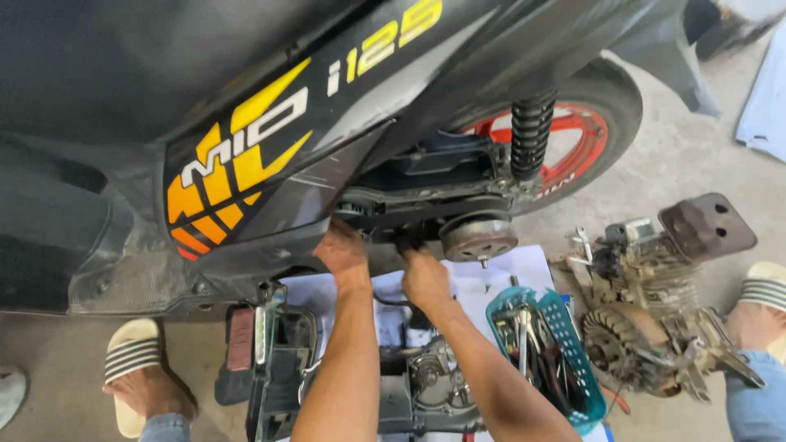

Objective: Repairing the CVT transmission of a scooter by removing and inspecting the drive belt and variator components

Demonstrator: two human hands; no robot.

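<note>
While the left hand point(342, 250) is pressed, fingers hidden, beneath the scooter's side panel point(270, 176), the right hand point(422, 274) is closed on a dark tool at the exposed drive unit point(426, 214). The cover is off; reassembly remains. An orange-yellow decal is borne by the panel.

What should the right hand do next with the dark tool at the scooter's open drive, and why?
Probably turn the dark tool a little. The right hand grips it beside the round clutch drum, while the left hand braces under the side panel.
</note>
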